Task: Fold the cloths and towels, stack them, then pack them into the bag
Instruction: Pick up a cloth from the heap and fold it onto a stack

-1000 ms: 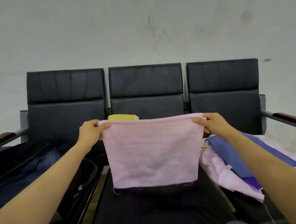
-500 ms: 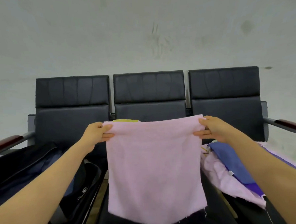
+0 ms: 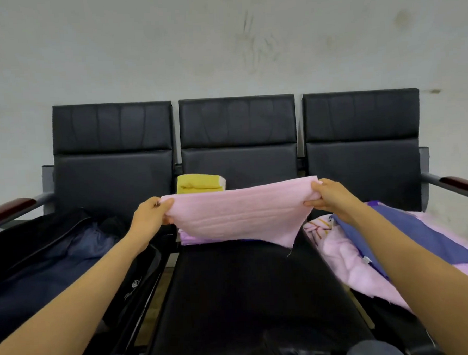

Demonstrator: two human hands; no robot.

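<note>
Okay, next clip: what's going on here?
A person holds a pink cloth stretched between both hands above the middle seat, the left hand pinching one corner and the right hand the other. A folded yellow towel sits at the back of that seat. A dark bag lies open on the left seat, and a heap of unfolded cloths lies on the right seat.

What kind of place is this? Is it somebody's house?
Probably not a home. It looks like a waiting area: three black seats joined in a row, a wooden armrest at the end, and a bare scuffed wall behind. The left hand and right hand hold a pink cloth.
</note>
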